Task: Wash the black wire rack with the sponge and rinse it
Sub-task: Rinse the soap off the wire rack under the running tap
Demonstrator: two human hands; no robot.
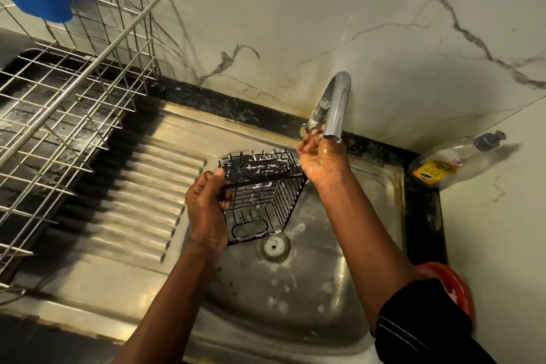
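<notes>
Left hand (206, 204) grips rack (260, 201) by edge; rack juts right of it over sink (295, 304). Rack foamy: scrubbing judged done. Right hand (319, 162), just beyond rack, fingers curled at tap (338, 103). No water visible; rinse outstanding. Sponge unseen.

Black wire rack (261, 201), center of frame: small rectangular basket w/ grid base & oval loop on each end wall, streaked w/ white suds. Tilted, open side facing cam, lifted; left hand (206, 207) grips its left rim.
</notes>
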